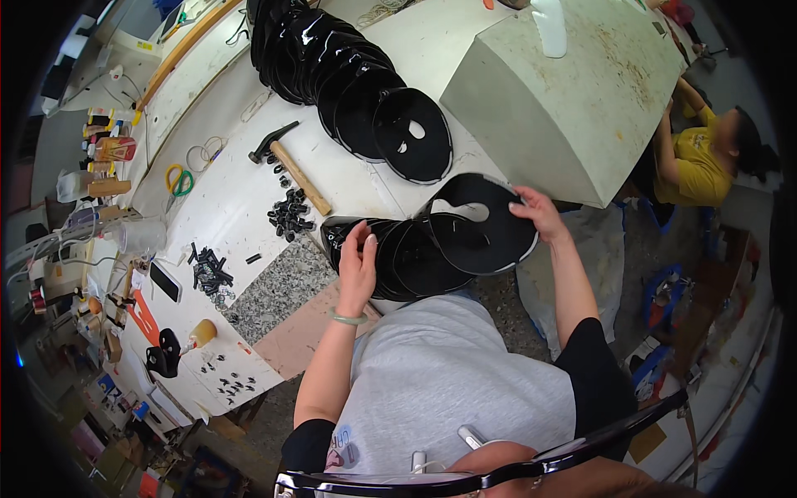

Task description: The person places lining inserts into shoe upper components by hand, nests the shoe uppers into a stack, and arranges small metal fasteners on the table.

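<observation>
- While the person leans over the white workbench [249,191], we find the right hand [541,214] at the far rim of a flat black disc [490,236] with a keyhole-shaped cutout; the fingers [523,199] curl over the edge and pinch it against the thumb.
- We note that this disc sits at the right end of a fanned row of like discs [398,257] at the bench edge, directly in front of the person, overlapping its neighbour and tilted slightly up.
- We record the left hand [357,266] resting on the left part of that row, fingers together and pressed flat on the top surfaces, thumb apart; a pale green bangle [349,318] is on that wrist.
- We observe a second, longer row of glossy black discs [349,83] lying further back on the bench, well apart from both hands.
- We also log a hammer [290,170], a heap of small black parts [290,214], green-handled scissors [178,178] and a phone [164,280] to the left, none touched.
- We judge that separating the end disc cleanly calls for steady downward pressure from the left hand, so the row does not slide.
- We advise gripping by the rim only, lifting the disc clear before drawing it sideways, since dragging would likely scuff the glossy faces.
- We flag the bench edge as the risk: the row partly overhangs it, and a jolt could spill discs to the floor.
- We see another person in a yellow shirt [697,170] working at the far right.
</observation>
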{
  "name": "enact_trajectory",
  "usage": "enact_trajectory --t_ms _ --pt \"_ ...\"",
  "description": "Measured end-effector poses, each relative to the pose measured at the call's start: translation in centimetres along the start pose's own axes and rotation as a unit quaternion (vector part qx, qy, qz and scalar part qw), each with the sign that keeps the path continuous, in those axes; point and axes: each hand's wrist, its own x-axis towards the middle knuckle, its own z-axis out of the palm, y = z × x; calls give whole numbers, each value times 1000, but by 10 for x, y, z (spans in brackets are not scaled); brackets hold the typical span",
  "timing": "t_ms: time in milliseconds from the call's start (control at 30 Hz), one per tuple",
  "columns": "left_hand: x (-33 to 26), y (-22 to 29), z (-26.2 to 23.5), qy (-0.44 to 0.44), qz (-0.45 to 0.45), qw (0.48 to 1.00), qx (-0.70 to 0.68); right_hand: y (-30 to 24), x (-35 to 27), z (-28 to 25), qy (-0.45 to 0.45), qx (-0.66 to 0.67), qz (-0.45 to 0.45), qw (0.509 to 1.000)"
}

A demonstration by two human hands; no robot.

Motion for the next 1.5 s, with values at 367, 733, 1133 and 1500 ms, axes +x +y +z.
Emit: enact_trajectory --t_ms 367,733,1133,1500 --pt "9 9 41 -189 272 829 451 18 67 58 56 -402 -34 913" --pt "7 4 18 -134 272 846 439 -5 125 107 178 -207 -270 923" --pt "18 31 17 -145 75 981 106 -4 23 47 -144 -386 38 910" --pt "-3 3 20 -168 281 804 496 -15 189 150 233 -547 -235 769"
